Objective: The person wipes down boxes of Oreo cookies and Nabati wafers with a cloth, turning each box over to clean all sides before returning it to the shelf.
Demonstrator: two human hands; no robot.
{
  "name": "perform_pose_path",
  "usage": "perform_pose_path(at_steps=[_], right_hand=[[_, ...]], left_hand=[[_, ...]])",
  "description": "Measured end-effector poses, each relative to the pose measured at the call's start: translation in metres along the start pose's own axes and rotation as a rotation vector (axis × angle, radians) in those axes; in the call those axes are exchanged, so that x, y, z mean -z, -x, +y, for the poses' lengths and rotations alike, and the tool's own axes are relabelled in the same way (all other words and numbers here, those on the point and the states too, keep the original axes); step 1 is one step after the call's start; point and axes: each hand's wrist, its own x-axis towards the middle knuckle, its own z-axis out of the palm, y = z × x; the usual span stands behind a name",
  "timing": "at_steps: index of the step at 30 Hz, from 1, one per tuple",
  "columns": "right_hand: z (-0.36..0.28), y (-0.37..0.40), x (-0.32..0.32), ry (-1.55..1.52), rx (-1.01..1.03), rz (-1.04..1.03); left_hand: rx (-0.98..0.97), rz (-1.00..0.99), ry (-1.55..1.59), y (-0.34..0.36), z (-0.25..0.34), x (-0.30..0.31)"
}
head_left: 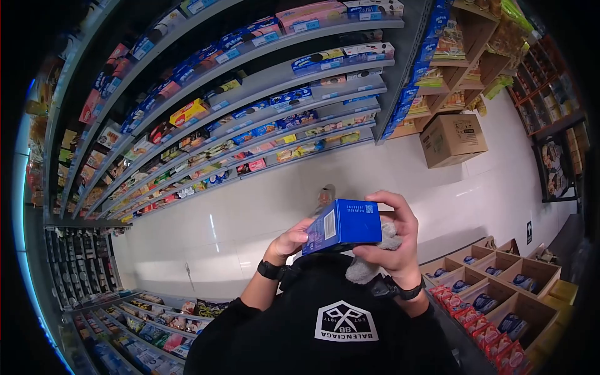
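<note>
In the head view, the left hand (290,241) and right hand (406,247) pinch a blue box (359,226) bearing a barcode (329,224) and QR code (369,209); the right also clasps a grey cloth (362,272). The black shirt (281,334) reads "BALENCIAGA, EST 1917".

Blue box (345,225) — one; cloth (360,270) — one

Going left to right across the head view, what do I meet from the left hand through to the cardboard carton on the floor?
Left hand → blue box → right hand → carton.
</note>
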Motion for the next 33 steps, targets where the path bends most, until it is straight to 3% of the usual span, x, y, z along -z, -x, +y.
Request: perform_pose_path(at_steps=[12, 19, 22, 24, 25, 27, 30, 33], right_hand=[[-0.035, 0.061, -0.006, -0.022, 0.029, -0.072], [-0.035, 0.072, -0.033, -0.009, -0.014, -0.117], [-0.019, 0.076, -0.025, 0.122, 0.067, -0.162], [-0.003, 0.077, -0.024, -0.125, 0.226, 0.069], [-0.003, 0.077, -0.028, -0.123, 0.224, 0.063], [-0.006, 0.072, -0.038, -0.352, 0.189, 0.518], [-0.009, 0.068, -0.036, -0.428, 0.052, 0.638], [0.006, 0.070, -0.031, -0.442, 0.114, 0.672]], left_hand=[[-0.089, 0.046, 0.058, 0.052, -0.037, -0.060], [-0.162, 0.037, 0.049, 0.084, -0.043, -0.048], [-0.170, 0.047, 0.028, 0.102, -0.039, -0.050], [-0.177, 0.063, 0.002, 0.112, -0.037, -0.047], [-0.179, 0.059, -0.013, 0.117, -0.039, -0.042], [-0.183, 0.057, -0.023, 0.124, -0.040, -0.037], [-0.189, 0.033, -0.017, 0.133, -0.040, -0.034], [-0.207, 0.042, -0.004, 0.143, -0.041, -0.028]])
